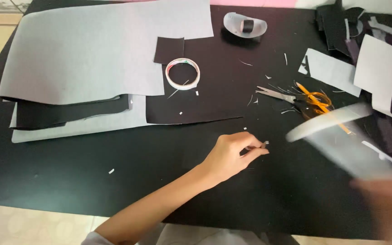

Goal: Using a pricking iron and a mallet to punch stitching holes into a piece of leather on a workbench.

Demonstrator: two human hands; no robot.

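My left hand [230, 156] rests on the black table [69, 172] near the middle, fingertips pinched on a tiny grey paper scrap [266, 144]. My right hand [386, 204] is a blur at the lower right and holds a curved grey paper piece [341, 136] tilted above the table. Orange-handled scissors [300, 99] lie just behind that piece, blades pointing left. A white tape roll [183, 73] lies flat on the paper sheets behind my left hand.
Large grey and black sheets [91, 50] are stacked at the back left. A curved grey paper shape [245, 25] sits at the back centre. Grey and black offcuts [364, 59] crowd the right side. Small paper snippets dot the table.
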